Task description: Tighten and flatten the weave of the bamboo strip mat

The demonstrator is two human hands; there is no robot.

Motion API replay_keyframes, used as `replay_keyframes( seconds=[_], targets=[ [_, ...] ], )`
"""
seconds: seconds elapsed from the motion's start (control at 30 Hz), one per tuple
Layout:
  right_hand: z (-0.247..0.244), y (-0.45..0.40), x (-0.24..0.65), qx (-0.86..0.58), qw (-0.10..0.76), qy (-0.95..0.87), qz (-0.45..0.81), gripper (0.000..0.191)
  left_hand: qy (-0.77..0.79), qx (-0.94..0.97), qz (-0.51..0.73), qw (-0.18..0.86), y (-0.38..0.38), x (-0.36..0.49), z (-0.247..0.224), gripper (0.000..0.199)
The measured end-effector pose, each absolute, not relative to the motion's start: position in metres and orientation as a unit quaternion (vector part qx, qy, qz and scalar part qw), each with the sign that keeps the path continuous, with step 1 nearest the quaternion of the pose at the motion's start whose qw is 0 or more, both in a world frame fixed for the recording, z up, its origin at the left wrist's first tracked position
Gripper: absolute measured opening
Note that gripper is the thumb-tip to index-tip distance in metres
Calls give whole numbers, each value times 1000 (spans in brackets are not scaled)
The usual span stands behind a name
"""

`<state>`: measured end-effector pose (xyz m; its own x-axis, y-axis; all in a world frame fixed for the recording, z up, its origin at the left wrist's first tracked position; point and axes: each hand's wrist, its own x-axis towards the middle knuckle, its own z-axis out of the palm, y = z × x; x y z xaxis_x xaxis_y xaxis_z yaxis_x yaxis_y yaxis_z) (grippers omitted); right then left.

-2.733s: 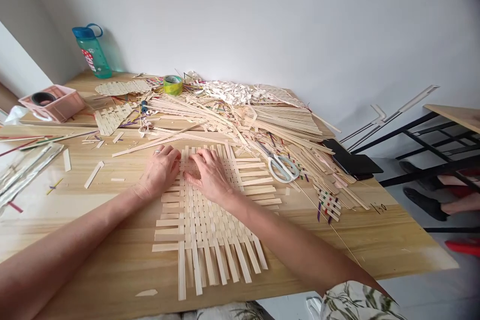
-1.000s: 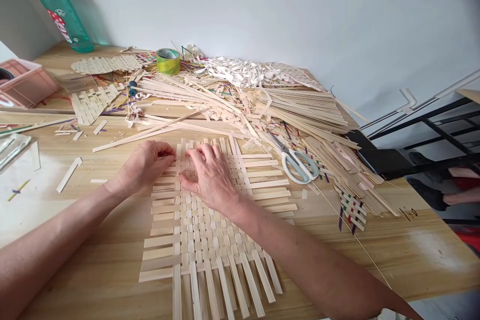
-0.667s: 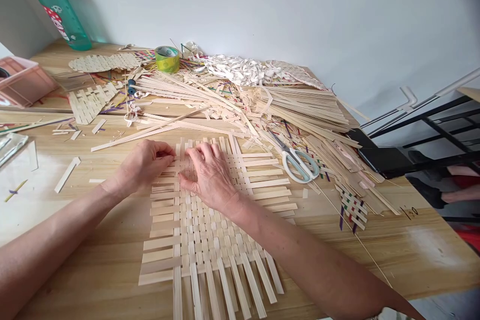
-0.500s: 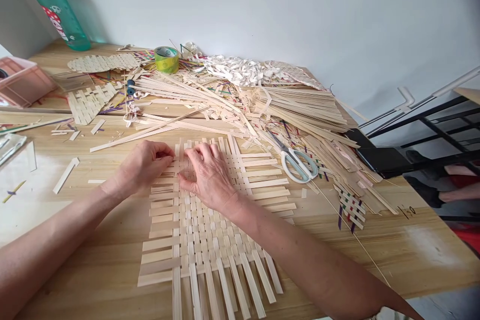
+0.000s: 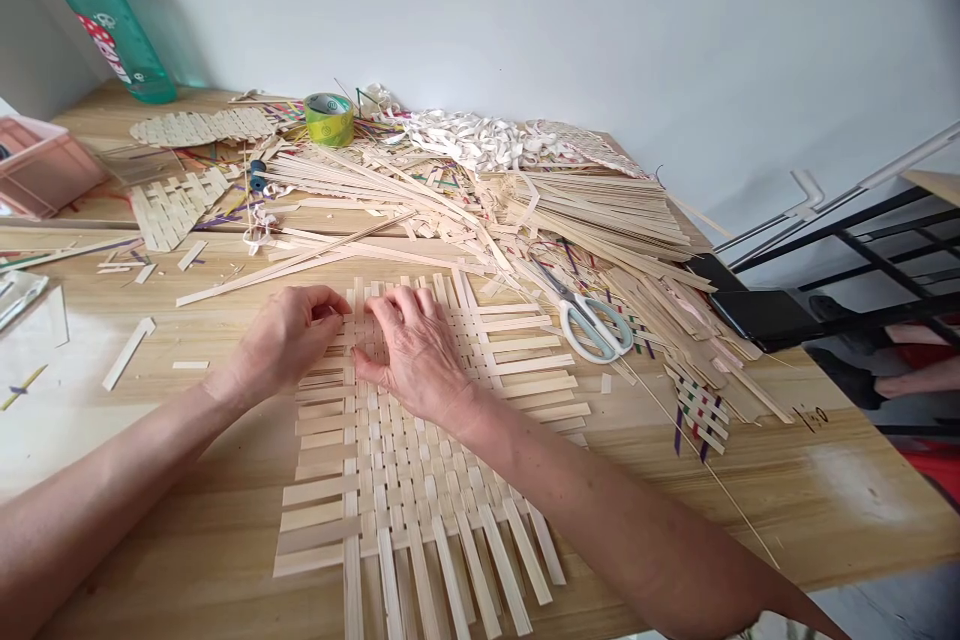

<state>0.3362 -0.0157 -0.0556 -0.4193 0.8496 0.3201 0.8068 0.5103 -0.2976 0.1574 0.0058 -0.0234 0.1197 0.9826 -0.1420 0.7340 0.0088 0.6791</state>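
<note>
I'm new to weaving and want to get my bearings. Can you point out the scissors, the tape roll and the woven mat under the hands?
scissors (image 5: 598, 328): head view, on the white handle loops.
tape roll (image 5: 329, 119): head view, on its green-yellow side.
woven mat (image 5: 420, 480): head view, on the woven middle.

One head-worn camera looks forward and down from the near edge of the table (image 5: 825, 510); the woven mat (image 5: 420, 460) lies close below; the wall (image 5: 525, 20) closes the far side.
</note>
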Motion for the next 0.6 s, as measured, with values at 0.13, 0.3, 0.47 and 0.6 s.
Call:
replay_keyframes(
  seconds=[0.13, 0.3, 0.47, 0.6],
  targets=[
    [-55, -16, 336, -494, 215, -841, 51, 35, 628, 679, 188, 330, 7, 156, -22, 32],
    [-54, -17, 335, -491, 216, -842, 49, 35, 624, 686, 173, 332, 9, 155, -20, 29],
    [-54, -17, 335, -490, 211, -844, 46, 36, 620, 685, 162, 347, 7, 157, -17, 29],
    [-55, -17, 334, -492, 206, -844, 47, 36, 622, 684, 162, 345, 6, 159, -17, 28]
  ],
)
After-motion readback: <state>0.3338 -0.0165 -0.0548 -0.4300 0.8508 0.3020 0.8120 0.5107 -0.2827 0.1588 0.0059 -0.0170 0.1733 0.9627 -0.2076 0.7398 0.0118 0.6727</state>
